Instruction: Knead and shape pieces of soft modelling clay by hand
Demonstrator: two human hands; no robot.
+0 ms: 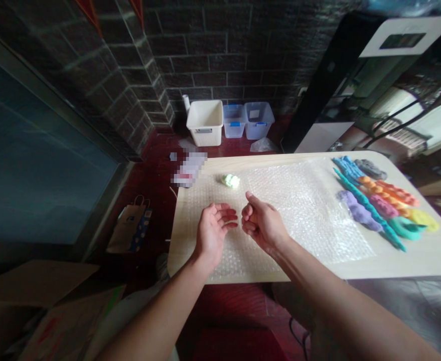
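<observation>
My left hand point(214, 231) hovers over a sheet of bubble wrap point(299, 210), palm turned inward, fingers apart and slightly curled, holding nothing. Close beside it on the right, my right hand point(263, 220) is closed, thumb up and fingers curled in; what they hold, if anything, is hidden. Just beyond both hands a small pale green bundle point(231, 181) lies on the wrap. Off to the right are soft coloured bundles and strands: a purple one point(359, 210), a long teal strand point(371, 210), a blue one point(348, 169) and a grey one point(371, 169).
The bubble wrap covers much of a light wooden table point(419, 260). A blurred-out item point(190, 168) sits at its far left corner. On the floor behind stand a white bin point(205, 120) and two clear tubs point(258, 120). A paper bag point(128, 228) and cardboard box point(65, 321) are left.
</observation>
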